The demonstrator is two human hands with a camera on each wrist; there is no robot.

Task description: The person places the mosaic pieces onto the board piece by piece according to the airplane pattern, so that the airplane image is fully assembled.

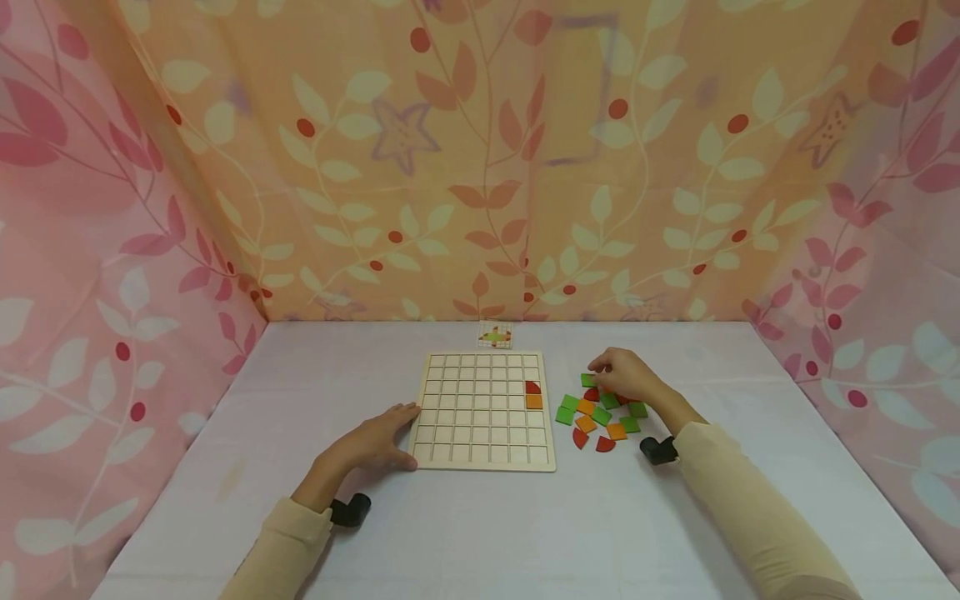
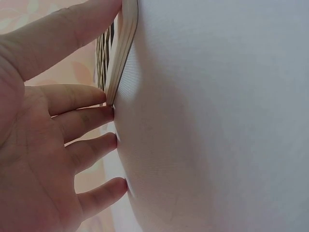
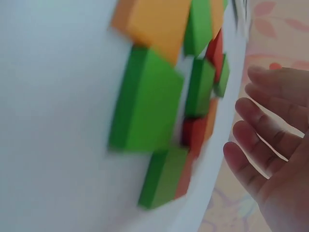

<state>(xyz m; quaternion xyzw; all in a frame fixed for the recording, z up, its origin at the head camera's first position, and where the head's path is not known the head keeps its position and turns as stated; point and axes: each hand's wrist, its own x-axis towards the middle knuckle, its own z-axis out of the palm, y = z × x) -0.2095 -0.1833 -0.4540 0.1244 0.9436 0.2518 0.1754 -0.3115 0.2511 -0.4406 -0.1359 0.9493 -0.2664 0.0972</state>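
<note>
A pale wooden board [image 1: 474, 415] with a grid of square recesses lies mid-table. Two pieces sit at its right edge: a red quarter-circle [image 1: 532, 388] and an orange square [image 1: 533, 402] just below it. My left hand [image 1: 375, 439] rests against the board's left edge, thumb and fingers spread; in the left wrist view its fingertips [image 2: 110, 98] touch the board's side and the table. Over the far side of a loose pile of pieces hovers my right hand [image 1: 630, 375], fingers slightly bent. Beside its fingers lies a green square [image 1: 588, 380]; in the right wrist view the hand holds nothing.
The pile right of the board mixes green squares [image 1: 602, 416], orange squares [image 1: 617, 431] and red quarter-circles [image 1: 605, 444]. A small patterned card [image 1: 495, 335] lies behind the board. Floral cloth [image 1: 480, 167] walls the table [image 1: 480, 533] at the back and both sides.
</note>
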